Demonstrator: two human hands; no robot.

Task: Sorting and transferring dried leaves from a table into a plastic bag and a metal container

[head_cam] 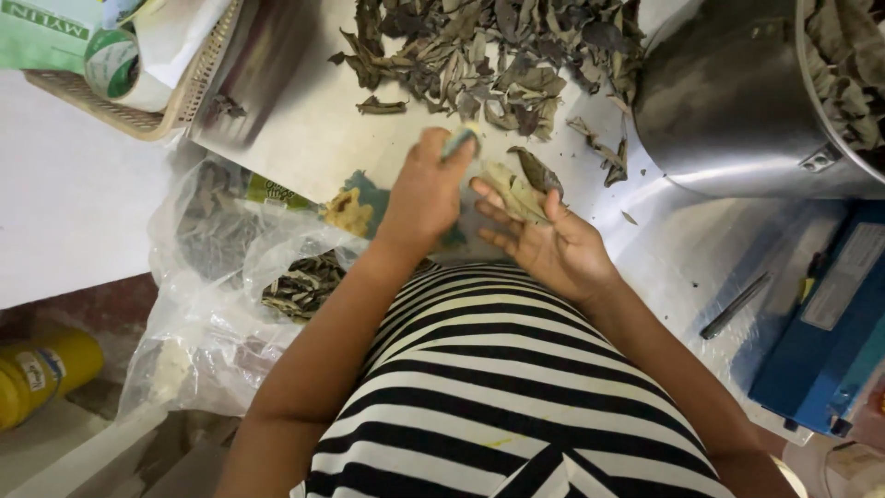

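My left hand (426, 189) is closed around a small bluish-green sponge or cloth (458, 141), held just above the metal sheet (295, 129). My right hand (544, 242) lies palm up beside it, and a dried olive-brown leaf (518, 192) rests across its fingers. The sponge sits close to the leaf's upper end. A heap of dried leaves (498, 55) is spread on the metal sheet just beyond both hands.
A large steel pot (737, 111) with more dried leaves stands at the upper right. A clear plastic bag (230, 286) with leaf scraps hangs at the left. A woven basket (138, 65) with tape sits top left, a blue device (830, 341) at the right, a yellow container (41, 373) lower left.
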